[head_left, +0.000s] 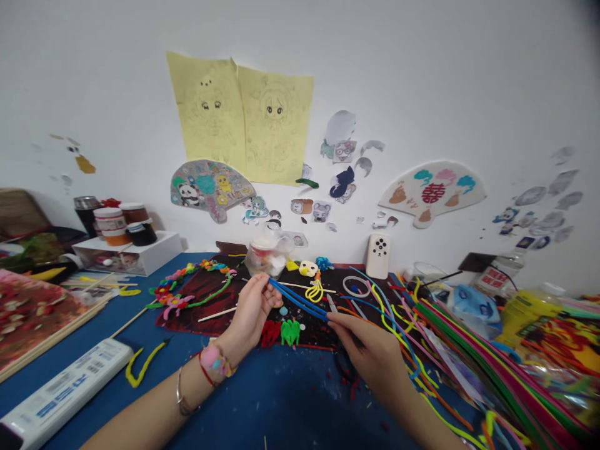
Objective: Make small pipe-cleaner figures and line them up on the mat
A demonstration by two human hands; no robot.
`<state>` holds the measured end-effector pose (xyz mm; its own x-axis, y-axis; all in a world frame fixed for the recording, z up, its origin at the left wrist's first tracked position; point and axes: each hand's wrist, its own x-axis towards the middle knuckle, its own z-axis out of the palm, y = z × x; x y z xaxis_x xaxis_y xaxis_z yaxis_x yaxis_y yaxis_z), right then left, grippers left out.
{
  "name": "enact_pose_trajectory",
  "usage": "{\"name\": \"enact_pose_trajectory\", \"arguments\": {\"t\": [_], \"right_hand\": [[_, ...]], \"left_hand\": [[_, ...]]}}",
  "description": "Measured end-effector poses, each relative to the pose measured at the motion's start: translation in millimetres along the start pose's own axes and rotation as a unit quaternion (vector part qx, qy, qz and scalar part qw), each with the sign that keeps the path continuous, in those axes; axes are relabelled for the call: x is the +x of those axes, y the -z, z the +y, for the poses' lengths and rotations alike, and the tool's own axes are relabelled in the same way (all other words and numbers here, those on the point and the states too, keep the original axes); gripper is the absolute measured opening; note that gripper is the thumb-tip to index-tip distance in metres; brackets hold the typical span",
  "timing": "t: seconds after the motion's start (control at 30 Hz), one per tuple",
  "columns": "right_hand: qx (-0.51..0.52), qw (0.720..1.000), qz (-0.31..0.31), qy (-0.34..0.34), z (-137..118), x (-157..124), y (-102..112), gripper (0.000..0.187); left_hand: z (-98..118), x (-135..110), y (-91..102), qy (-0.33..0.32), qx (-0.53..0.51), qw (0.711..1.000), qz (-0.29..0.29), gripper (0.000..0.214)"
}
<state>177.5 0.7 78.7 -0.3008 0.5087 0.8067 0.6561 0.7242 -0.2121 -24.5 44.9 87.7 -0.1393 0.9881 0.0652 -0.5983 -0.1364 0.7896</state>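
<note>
Blue strands sit over the dark mat, ends pinched between closed fingertips of my left hand and right hand; I'd keep tension light, strands parallel, to avoid kinks.

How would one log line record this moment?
left hand: holding long blue fuzzy strands | right hand: holding same strands | nearby: small green fuzzy piece
</note>
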Motion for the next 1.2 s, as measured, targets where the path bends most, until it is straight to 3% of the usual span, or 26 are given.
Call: {"name": "enact_pose_trajectory", "arguments": {"t": [0.13,0.47,0.73,0.9,1.07,1.2], "right_hand": [[-0.010,0.999,-0.012,0.050,2.3,-2.5,-0.6,0.021],[-0.002,0.998,-0.004,0.066,-0.3,-2.5,-1.5,0.018],[-0.016,0.994,0.048,0.098,-5.2,-2.9,-3.8,0.022],[0.000,0.995,0.045,0.089,-7.6,-0.8,-1.8,0.017],[0.022,0.998,0.040,0.053,-7.4,-0.8,-0.8,0.014],[0.016,0.999,0.018,0.027,-4.7,0.4,0.6,0.016]], "left_hand": [[-1.4,0.2,1.2,0.010,-0.002,1.000,0.003,0.020],[-2.3,1.1,2.2,0.036,-0.006,0.999,0.017,0.015],[-6.8,5.3,5.9,0.062,-0.011,0.998,0.032,0.016],[-7.0,5.0,6.2,0.047,-0.006,0.998,0.030,0.014],[-5.8,5.9,7.3,-0.021,0.056,0.998,-0.006,0.012],[-6.9,10.0,10.4,-0.018,0.095,0.995,-0.017,0.018]]}}
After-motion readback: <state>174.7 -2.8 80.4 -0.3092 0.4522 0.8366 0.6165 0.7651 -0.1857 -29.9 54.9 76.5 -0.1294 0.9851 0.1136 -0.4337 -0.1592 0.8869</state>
